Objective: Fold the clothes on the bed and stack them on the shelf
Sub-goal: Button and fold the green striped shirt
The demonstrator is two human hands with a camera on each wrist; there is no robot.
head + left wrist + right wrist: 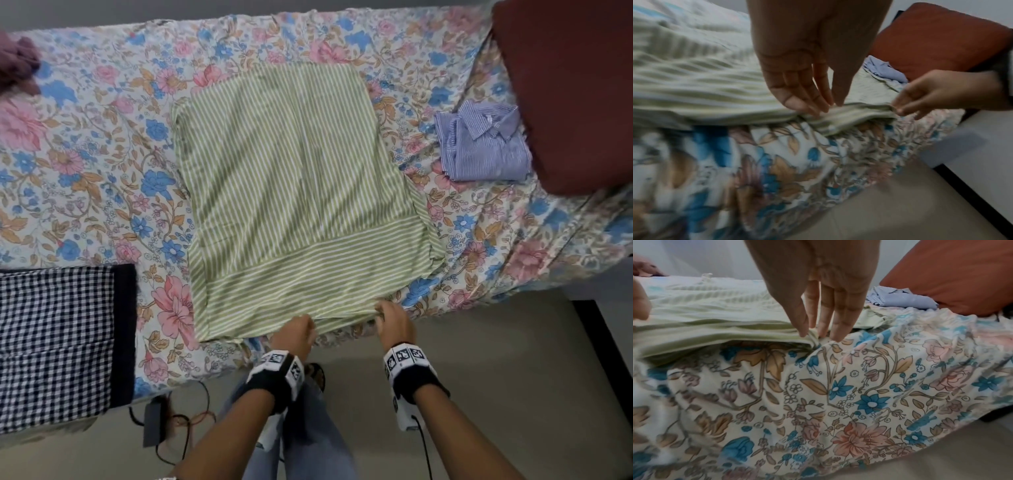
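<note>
A green-and-white striped garment (291, 192) lies spread flat in the middle of the floral bed (102, 154). My left hand (296, 329) pinches its near hem between thumb and fingers (813, 105). My right hand (390, 313) pinches the same hem a little to the right, at the near corner (813, 335). The hem (849, 113) is lifted slightly off the sheet between the two hands. A folded blue striped shirt (483, 144) lies on the right side of the bed. A black-and-white checked cloth (58, 339) lies flat at the near left.
A dark red pillow (568, 89) stands at the far right of the bed. A mauve garment (17, 65) sits at the far left edge. On the floor beside my legs lie a black adapter and cables (161, 421). A dark-edged ledge (603, 342) is at the right.
</note>
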